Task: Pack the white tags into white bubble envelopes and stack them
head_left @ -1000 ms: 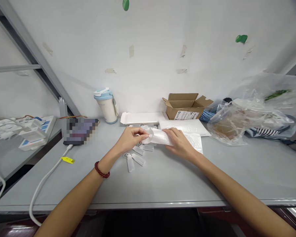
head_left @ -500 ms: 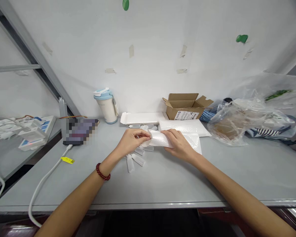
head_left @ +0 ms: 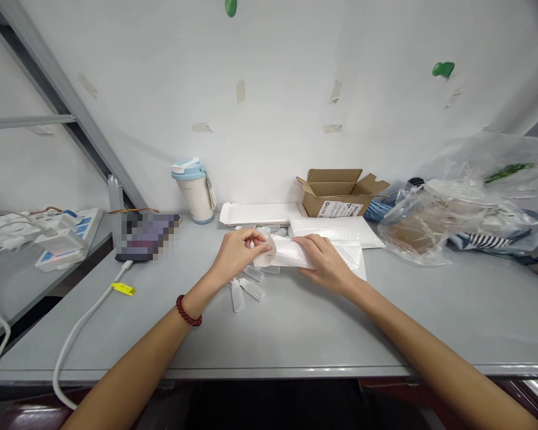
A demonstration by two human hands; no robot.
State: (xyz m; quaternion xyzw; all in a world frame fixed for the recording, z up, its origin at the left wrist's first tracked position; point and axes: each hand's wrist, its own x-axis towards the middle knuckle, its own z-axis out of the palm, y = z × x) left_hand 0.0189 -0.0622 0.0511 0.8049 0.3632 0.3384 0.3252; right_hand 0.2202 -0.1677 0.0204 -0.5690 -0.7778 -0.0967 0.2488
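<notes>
White bubble sleeve [head_left: 289, 252] is mid-table, held just above or on the gray table [head_left: 296, 334], lying sideways with its open end toward 9 o'clock; can't tell if it touches the surface. Right hand [head_left: 325, 263] is over its 3 o'clock end, fingers bent narrow around the sleeve, thumb side low. Left hand [head_left: 237, 254] is at the 9 o'clock end, thumb and index nearly closed, pinching a frosted translucent piece [head_left: 264, 255] at the sleeve mouth — exact shape partly hidden by fingers. Dark red beaded bracelet [head_left: 189, 312] on left wrist. Clock directions from sleeve, 12 = wall: small frosted tags [head_left: 237, 295] lie loose at 8 o'clock, more partly under the hands; long flat white box [head_left: 260, 214] at 11, near the wall; open cardboard box [head_left: 339, 206] with printed label at 1; white padded mailer [head_left: 338, 230] at 2, just in front of it, and a second mailer [head_left: 353, 257] at 3, partly covered by right hand. Cream cup with blue lid [head_left: 196, 194] upright at 10; phone [head_left: 147, 237], blurred, at 9 — white cable [head_left: 80, 325] plugged in. Clear plastic bag [head_left: 412, 230] at 3, farther out.
</notes>
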